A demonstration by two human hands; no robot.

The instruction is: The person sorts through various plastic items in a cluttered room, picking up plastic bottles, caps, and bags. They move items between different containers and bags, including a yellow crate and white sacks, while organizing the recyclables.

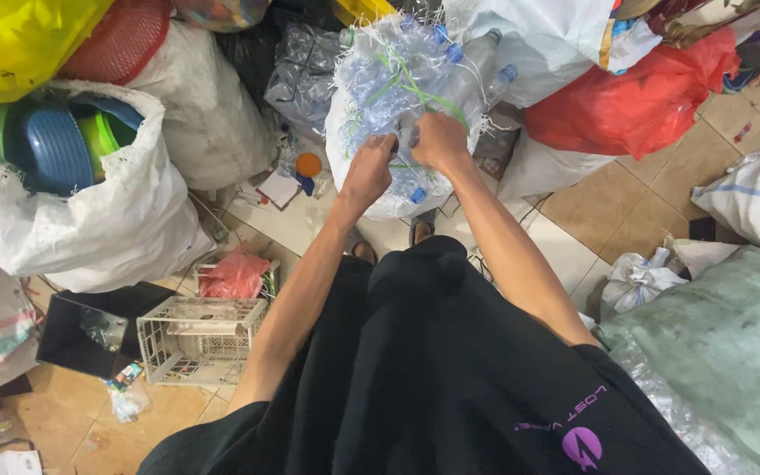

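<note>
In the head view, a white sack (371,189) stuffed with crushed clear plastic bottles (415,66) is seen at twelve o'clock from the person, standing on the tiled floor (591,211). The left hand (369,167) and the right hand (440,139) are both closed at the sack's mouth, side by side, and green cord (415,88) laced over the bottles appears to be gripped, though what exactly is pinched cannot be told. A white plastic crate (195,339) is set at eight o'clock, a red bag (644,97) at two o'clock.
</note>
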